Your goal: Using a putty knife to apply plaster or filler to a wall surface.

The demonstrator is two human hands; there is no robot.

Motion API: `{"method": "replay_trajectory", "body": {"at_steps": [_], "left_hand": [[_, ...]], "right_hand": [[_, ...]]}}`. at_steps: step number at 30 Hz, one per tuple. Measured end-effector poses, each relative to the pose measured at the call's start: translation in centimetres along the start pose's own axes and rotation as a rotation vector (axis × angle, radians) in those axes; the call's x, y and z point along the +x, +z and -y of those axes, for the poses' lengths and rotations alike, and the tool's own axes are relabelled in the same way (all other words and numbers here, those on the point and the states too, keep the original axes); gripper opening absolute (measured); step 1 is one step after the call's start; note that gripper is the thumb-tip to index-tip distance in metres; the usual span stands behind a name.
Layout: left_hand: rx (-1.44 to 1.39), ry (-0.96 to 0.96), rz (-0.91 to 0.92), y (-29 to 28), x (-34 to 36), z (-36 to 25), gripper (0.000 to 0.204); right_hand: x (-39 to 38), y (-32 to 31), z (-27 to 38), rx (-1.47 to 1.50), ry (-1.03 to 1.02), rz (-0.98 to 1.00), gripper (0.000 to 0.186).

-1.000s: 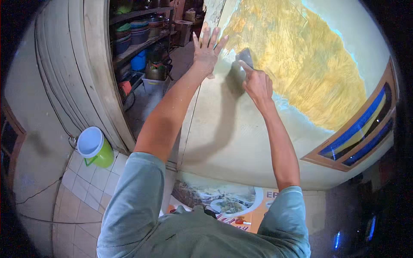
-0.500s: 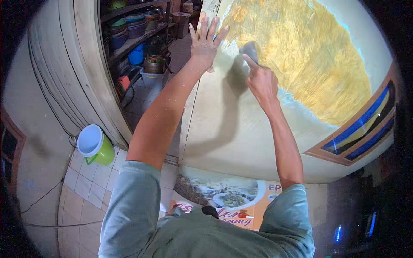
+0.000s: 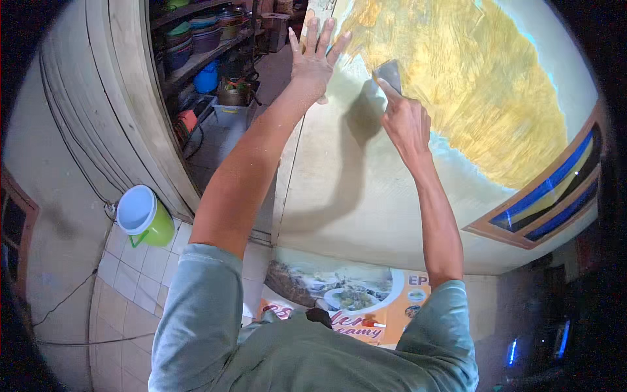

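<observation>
My left hand (image 3: 312,68) is spread against the wall's vertical edge beside the doorway, fingers apart. My right hand (image 3: 405,124) grips a flat grey scraper (image 3: 391,70), index finger extended along its blade. The scraper rests at the left part of a large wrinkled yellow-gold patch (image 3: 483,98) with a ragged pale-blue border on the off-white wall (image 3: 333,196). A dark shadow of the hand and tool falls on the wall below them.
Left, a doorway shows shelves (image 3: 196,59) of stacked basins and pots. A green bucket (image 3: 157,228) stands on white tiles near cables. A framed window (image 3: 516,212) is at the right. A printed banner (image 3: 353,294) lies below the wall.
My right hand and the scraper have shifted slightly up and right along the patch's edge. My left hand sits a little higher, still spread. The whole view has shifted slightly.
</observation>
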State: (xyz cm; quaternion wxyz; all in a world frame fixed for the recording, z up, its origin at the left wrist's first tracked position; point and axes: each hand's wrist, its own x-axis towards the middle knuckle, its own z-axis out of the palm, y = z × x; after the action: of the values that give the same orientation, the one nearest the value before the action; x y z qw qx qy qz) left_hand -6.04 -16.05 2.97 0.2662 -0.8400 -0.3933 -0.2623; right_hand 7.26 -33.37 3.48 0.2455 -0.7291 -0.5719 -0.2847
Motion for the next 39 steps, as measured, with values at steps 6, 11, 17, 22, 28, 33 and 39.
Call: {"method": "replay_trajectory", "body": {"at_steps": [6,11,17,22,28,33,39], "left_hand": [[-0.047,0.015,0.000,0.5,0.2,0.3,0.162],[-0.018,0.017,0.016,0.7,-0.1,0.8,0.165],[-0.013,-0.012,0.015,0.2,0.0,0.4,0.160],[-0.012,0.013,-0.059,0.5,-0.3,0.5,0.166],[-0.089,0.001,0.049,0.5,0.4,0.7,0.161],[-0.089,0.001,0.033,1.1,0.3,1.0,0.162],[-0.061,0.005,0.096,0.2,0.6,-0.9,0.161]], "right_hand": [[1.7,0.6,1.2,0.000,-0.016,0.002,0.056],[0.2,1.4,0.0,0.005,0.013,0.002,0.058],[2.2,1.2,1.5,-0.007,-0.031,0.004,0.059],[0.4,1.2,0.0,0.007,-0.003,-0.008,0.061],[2.2,1.6,1.0,-0.004,-0.036,-0.010,0.062],[0.8,2.4,0.0,0.039,-0.016,-0.039,0.057],[1.7,1.7,0.4,-0.016,-0.010,-0.051,0.051]]}}
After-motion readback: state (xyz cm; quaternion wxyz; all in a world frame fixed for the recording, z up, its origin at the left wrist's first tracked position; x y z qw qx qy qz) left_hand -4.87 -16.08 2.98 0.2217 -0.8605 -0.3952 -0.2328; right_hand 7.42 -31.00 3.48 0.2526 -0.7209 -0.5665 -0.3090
